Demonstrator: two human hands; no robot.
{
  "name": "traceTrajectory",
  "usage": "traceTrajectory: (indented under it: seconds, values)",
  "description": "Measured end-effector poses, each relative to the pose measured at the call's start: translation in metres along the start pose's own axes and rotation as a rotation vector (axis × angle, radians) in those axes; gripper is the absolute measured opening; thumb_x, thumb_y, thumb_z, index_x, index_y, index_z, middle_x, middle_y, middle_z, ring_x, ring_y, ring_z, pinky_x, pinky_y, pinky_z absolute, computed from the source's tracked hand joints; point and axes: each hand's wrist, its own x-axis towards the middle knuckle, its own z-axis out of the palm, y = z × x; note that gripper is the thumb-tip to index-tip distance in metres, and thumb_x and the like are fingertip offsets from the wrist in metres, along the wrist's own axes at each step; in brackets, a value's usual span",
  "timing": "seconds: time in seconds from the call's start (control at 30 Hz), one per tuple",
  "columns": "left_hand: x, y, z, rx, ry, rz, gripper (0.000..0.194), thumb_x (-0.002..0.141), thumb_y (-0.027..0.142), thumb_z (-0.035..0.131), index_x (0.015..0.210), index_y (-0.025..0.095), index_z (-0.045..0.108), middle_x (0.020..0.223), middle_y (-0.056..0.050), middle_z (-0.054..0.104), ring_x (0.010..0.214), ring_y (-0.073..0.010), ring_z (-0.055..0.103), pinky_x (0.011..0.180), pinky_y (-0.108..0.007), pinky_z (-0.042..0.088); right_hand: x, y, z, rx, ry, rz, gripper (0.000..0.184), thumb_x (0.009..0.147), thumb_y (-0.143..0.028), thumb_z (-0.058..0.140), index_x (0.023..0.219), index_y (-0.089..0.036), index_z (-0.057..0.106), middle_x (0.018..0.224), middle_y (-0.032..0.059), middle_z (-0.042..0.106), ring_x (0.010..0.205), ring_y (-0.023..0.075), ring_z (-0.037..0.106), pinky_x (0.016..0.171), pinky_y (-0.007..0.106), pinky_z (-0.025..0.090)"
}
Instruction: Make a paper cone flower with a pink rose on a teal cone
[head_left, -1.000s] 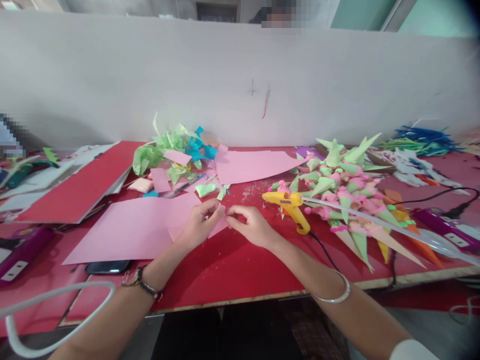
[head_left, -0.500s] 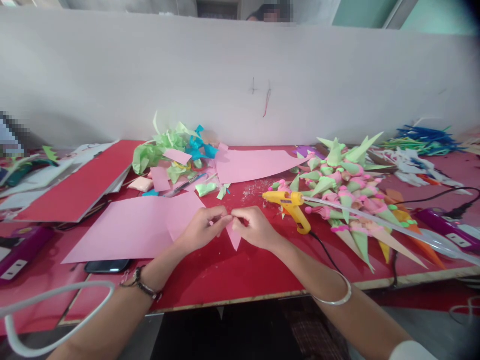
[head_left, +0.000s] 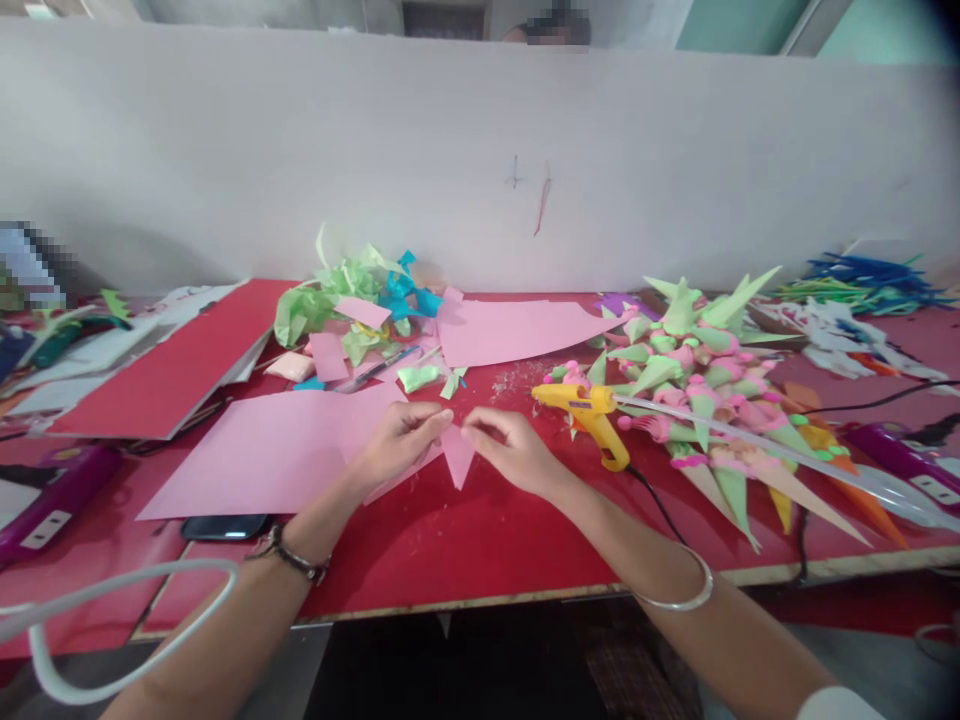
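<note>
Between my two hands is a small pointed piece of pink paper [head_left: 458,462], its tip turned down toward me. My left hand [head_left: 405,440] is closed in a pinch at its upper left edge. On the other side my right hand [head_left: 510,447] pinches the upper right edge with thumb and forefinger. A large pink paper sheet [head_left: 255,455] lies flat under and left of my left hand. Right of my right hand a yellow glue gun [head_left: 592,410] rests on its side, with a long clear glue stick [head_left: 720,432] in its back.
Green and pink paper cones [head_left: 697,380] are heaped at the right. Behind my hands lie crumpled green tissue paper [head_left: 300,315] and another pink sheet [head_left: 510,333]. Purple power strips [head_left: 64,505] sit at both sides. A phone [head_left: 225,527] is partly under the sheet.
The small pink piece has come into view point-down between my hands, which drew together and then slightly apart. The whole view has shifted a little; the glue gun stays put.
</note>
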Motion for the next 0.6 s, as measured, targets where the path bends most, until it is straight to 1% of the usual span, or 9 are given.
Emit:
traceTrajectory:
  seconds: [0.07,0.13,0.2,0.23,0.27,0.33,0.4,0.5,0.6]
  values:
    - [-0.0004,-0.0001,0.0041,-0.009,0.016,-0.032,0.045,0.082,0.041,0.038,0.044,0.017,0.036,0.032,0.006,0.034,0.032,-0.0044,0.03,0.036,-0.018,0.024,0.0002,0.0001,0.0011,-0.014,-0.055,-0.019,0.017,0.079,-0.027,0.045,0.067,-0.016,0.051,0.064,-0.0016,0.05,0.062,0.0103,0.046,0.058,0.022,0.035]
    - [-0.0003,-0.0008,0.0058,0.002,0.047,-0.052,0.05,0.084,0.042,0.031,0.041,0.016,0.035,0.032,0.005,0.036,0.032,-0.0049,0.033,0.039,-0.019,0.028,0.0003,0.0015,0.0014,0.002,-0.054,-0.004,0.017,0.079,-0.026,0.045,0.065,-0.016,0.05,0.062,-0.0024,0.048,0.059,0.0095,0.045,0.056,0.021,0.035]
    - [0.0002,-0.001,0.0059,0.034,0.071,-0.006,0.051,0.085,0.042,0.028,0.042,0.016,0.036,0.036,0.003,0.04,0.036,-0.0058,0.037,0.043,-0.019,0.031,0.0007,0.0039,0.0014,0.051,-0.032,0.024,0.017,0.079,-0.026,0.045,0.064,-0.017,0.047,0.059,-0.0036,0.045,0.055,0.0084,0.043,0.053,0.02,0.034]
    - [0.0005,-0.0008,0.0058,0.058,0.07,0.029,0.049,0.085,0.042,0.029,0.044,0.016,0.039,0.038,0.003,0.041,0.038,-0.0062,0.038,0.044,-0.019,0.032,0.0009,0.0052,0.0015,0.091,-0.021,0.046,0.017,0.079,-0.026,0.045,0.065,-0.017,0.046,0.058,-0.0041,0.045,0.053,0.008,0.043,0.052,0.02,0.034]
    - [0.0008,-0.0004,0.0058,0.086,0.054,0.059,0.046,0.084,0.042,0.031,0.048,0.016,0.043,0.041,0.004,0.042,0.04,-0.0066,0.039,0.044,-0.019,0.032,0.0012,0.0063,0.0017,0.134,-0.007,0.072,0.015,0.08,-0.027,0.045,0.067,-0.018,0.044,0.057,-0.0043,0.046,0.051,0.0076,0.042,0.05,0.02,0.034]
    - [0.0013,0.0003,0.0064,0.137,-0.017,0.09,0.037,0.082,0.041,0.037,0.058,0.015,0.05,0.045,0.004,0.045,0.043,-0.007,0.041,0.045,-0.019,0.032,0.0017,0.0074,0.0021,0.217,0.017,0.119,0.012,0.08,-0.027,0.044,0.071,-0.018,0.043,0.058,-0.004,0.05,0.048,0.0069,0.043,0.048,0.02,0.035]
    - [0.0014,0.0004,0.0075,0.153,-0.089,0.071,0.035,0.083,0.039,0.037,0.064,0.015,0.055,0.048,0.004,0.048,0.044,-0.007,0.043,0.046,-0.018,0.033,0.0021,0.0071,0.0025,0.26,0.025,0.146,0.01,0.079,-0.025,0.044,0.072,-0.018,0.042,0.058,-0.0039,0.052,0.045,0.0063,0.044,0.046,0.019,0.036]
    - [0.0005,-0.0007,0.0085,0.097,-0.151,0.004,0.042,0.086,0.038,0.03,0.062,0.014,0.054,0.046,0.003,0.051,0.041,-0.0065,0.044,0.045,-0.017,0.036,0.0022,0.0055,0.0022,0.269,0.008,0.142,0.013,0.08,-0.026,0.043,0.069,-0.018,0.044,0.054,-0.0048,0.049,0.045,0.0064,0.044,0.045,0.019,0.036]
    - [-0.0015,-0.0013,0.0082,0.048,-0.206,-0.045,0.043,0.086,0.039,0.029,0.062,0.014,0.054,0.039,0.004,0.047,0.034,-0.0058,0.042,0.043,-0.017,0.037,0.0019,0.0051,0.0017,0.226,0.022,0.109,0.02,0.082,-0.032,0.041,0.069,-0.017,0.048,0.053,-0.0042,0.048,0.048,0.007,0.044,0.047,0.019,0.035]
